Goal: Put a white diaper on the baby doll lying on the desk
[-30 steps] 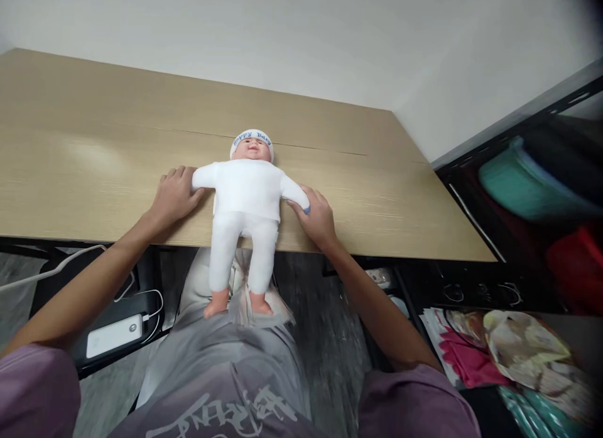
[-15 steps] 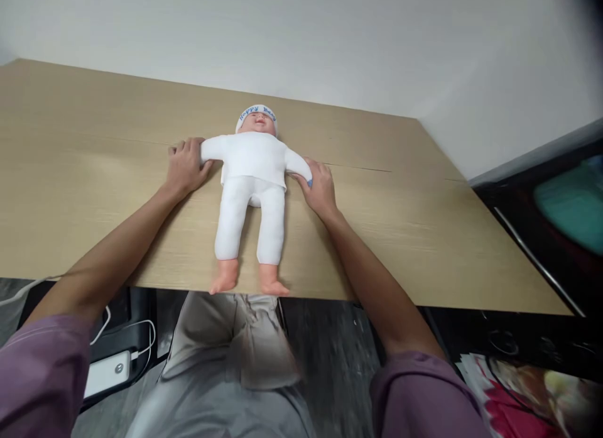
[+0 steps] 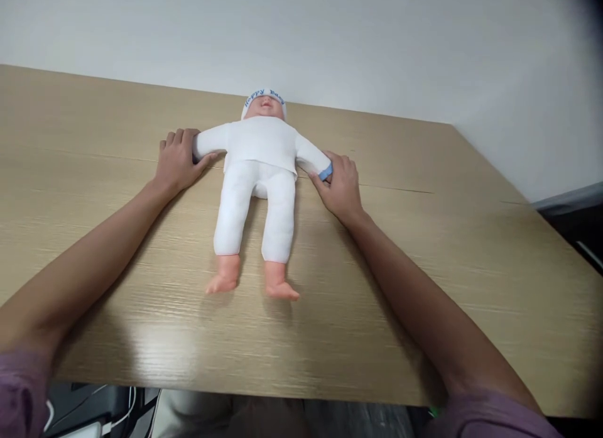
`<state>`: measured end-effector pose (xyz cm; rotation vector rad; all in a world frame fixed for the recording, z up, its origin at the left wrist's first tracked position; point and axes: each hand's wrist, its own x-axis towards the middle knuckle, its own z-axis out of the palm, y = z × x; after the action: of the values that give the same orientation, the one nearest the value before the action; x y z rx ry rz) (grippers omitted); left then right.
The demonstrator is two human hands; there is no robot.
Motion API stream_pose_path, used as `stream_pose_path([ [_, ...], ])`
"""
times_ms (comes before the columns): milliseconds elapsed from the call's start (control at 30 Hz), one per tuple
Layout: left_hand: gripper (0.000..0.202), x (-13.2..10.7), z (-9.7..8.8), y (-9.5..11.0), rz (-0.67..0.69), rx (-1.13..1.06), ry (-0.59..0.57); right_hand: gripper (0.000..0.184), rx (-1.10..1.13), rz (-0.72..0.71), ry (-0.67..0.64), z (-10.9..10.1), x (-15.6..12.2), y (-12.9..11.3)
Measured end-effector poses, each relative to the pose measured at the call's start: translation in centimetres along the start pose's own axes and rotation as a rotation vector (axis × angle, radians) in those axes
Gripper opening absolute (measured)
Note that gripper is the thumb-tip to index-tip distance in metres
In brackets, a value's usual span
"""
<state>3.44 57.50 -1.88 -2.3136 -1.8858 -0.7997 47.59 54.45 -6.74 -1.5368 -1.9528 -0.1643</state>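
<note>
A baby doll (image 3: 257, 174) in a white suit and a white cap with blue letters lies on its back on the wooden table (image 3: 424, 249), head towards the wall, bare feet towards me. My left hand (image 3: 176, 161) is closed round the end of the doll's arm on the left. My right hand (image 3: 342, 186) grips the end of the other arm at its blue cuff. Both of the doll's arms are spread out to the sides.
A white wall runs behind the table's far edge. Below the near edge at the left I see white cables and a white device (image 3: 85, 425). A dark shelf edge (image 3: 579, 230) shows at the far right.
The doll has been slid away from the near edge towards the wall, so its legs now rest fully on the table. Both hands kept hold of its arms. The view has tilted up.
</note>
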Motion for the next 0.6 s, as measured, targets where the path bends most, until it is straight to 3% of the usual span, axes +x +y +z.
stream_pose_path([
  [167, 0.068, -0.5, -0.1, -1.6, 0.009, -0.029, 0.007, 0.060, -0.043, 0.060, 0.013, -0.2, -0.7, 0.8],
  [367, 0.071, -1.7, -0.1, -1.5, -0.010, -0.070, 0.033, 0.069, -0.049, 0.078, 0.031, -0.2, -0.9, -0.1],
  [500, 0.074, -4.1, -0.6, 0.2, -0.032, -0.154, 0.170, 0.073, -0.025, 0.086, 0.105, -1.9, -3.6, -3.9],
  [600, 0.058, -6.7, -2.0, 4.5, -0.058, -0.259, 0.311, 0.053, 0.114, 0.027, 0.255, -4.6, -6.4, -9.3],
])
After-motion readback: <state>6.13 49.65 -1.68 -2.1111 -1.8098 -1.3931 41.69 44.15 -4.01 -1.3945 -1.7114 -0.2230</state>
